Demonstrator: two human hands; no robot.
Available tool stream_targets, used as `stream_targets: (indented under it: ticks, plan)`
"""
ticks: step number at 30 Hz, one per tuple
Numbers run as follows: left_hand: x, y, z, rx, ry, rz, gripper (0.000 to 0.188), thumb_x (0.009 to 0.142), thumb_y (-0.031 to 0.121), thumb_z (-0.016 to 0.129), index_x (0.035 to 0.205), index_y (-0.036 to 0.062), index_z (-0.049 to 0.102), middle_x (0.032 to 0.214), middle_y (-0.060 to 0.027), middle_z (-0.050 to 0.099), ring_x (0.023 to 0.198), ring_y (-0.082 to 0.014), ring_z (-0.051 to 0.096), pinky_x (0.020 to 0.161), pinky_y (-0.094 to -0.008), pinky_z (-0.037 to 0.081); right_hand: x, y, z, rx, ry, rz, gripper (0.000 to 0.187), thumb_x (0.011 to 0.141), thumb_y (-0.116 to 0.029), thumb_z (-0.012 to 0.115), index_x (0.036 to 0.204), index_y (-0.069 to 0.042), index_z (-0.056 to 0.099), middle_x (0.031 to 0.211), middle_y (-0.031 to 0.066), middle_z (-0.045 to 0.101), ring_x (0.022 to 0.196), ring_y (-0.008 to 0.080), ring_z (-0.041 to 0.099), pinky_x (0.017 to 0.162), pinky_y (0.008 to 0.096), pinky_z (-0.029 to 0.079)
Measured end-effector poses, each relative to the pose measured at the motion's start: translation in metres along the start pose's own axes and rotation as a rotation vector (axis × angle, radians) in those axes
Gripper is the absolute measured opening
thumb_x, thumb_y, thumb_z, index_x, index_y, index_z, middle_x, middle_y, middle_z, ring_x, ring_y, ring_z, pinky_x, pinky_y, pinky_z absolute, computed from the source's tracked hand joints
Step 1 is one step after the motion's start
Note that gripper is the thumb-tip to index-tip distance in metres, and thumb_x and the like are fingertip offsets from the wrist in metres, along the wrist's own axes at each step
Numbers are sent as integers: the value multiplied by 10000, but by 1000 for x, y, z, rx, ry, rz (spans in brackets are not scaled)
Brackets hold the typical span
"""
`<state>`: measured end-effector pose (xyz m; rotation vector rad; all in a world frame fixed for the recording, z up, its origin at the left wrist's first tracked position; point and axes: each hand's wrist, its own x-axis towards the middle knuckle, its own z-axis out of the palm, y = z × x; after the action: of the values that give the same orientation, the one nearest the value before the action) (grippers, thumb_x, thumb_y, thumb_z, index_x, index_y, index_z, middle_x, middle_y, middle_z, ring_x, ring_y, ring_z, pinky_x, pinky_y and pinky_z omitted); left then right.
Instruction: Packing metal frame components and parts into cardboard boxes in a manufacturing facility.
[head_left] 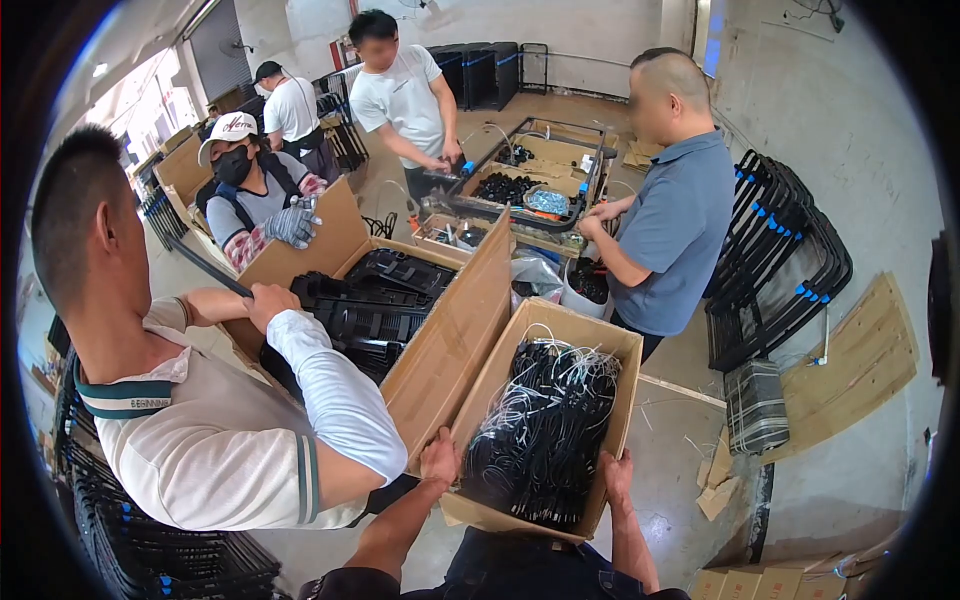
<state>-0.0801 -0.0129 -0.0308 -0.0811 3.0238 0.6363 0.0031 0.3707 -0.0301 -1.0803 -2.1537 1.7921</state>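
Observation:
A cardboard box (582,324) is in front of me, filled with bundled black cables (550,430) and white ties or thin white strands. My left hand (440,458) grips its left side near the front corner. On the opposite side, my right hand (617,475) holds the right wall, its fingers partly hidden behind the cardboard. Close against the left of this box stands a larger open carton (450,350) containing black plastic parts (385,300). Whether my box is resting on anything cannot be seen.
A person in a light polo (220,440) stands close on my left, holding a dark bar. Another person (675,220) works at a frame-edged table (545,165) ahead. Folded black frames (775,260) lean against the right wall. Flattened cardboard (850,370) lies at right.

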Motion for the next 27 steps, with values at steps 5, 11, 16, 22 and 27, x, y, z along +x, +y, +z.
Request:
stream_targets:
  ticks: [5, 11, 16, 22, 27]
  plan:
    - [2, -4, 5, 6, -16, -27, 326, 922, 223, 645, 1130, 26, 489, 1036, -283, 698, 949, -504, 685, 850, -618, 528, 1, -1, 2, 12, 3, -45, 449, 860, -177, 695, 1241, 41, 603, 956, 125, 710, 788, 201, 649, 714, 368, 542]
    - [3, -4, 4, -3, -4, -6, 291, 962, 237, 599, 1130, 25, 490, 969, -297, 708, 931, -513, 683, 855, -610, 519, 6, 11, 5, 45, 24, -55, 429, 864, -183, 700, 1217, 43, 610, 867, 96, 687, 728, 180, 633, 656, 351, 522]
    - [1, -4, 4, -18, 35, 15, 294, 954, 222, 608, 1132, 21, 489, 1015, -309, 696, 968, -511, 674, 872, -620, 506, 9, 14, 3, 7, 29, -101, 431, 862, -172, 701, 1224, 42, 607, 802, 70, 673, 667, 161, 617, 610, 333, 505]
    - [1, 0, -3, -27, -32, -41, 311, 945, 229, 618, 1135, 18, 488, 1014, -309, 696, 965, -517, 673, 867, -622, 505, 4, 9, 4, 32, 28, -74, 450, 850, -188, 694, 1224, 51, 614, 818, 86, 685, 677, 171, 626, 624, 346, 512]
    - [2, -1, 1, -18, 4, -20, 308, 949, 231, 612, 1133, 15, 490, 985, -306, 701, 931, -519, 677, 846, -615, 516, 9, 13, 4, 25, 32, -95, 462, 854, -198, 693, 1226, 61, 606, 815, 92, 683, 678, 173, 624, 625, 347, 513]
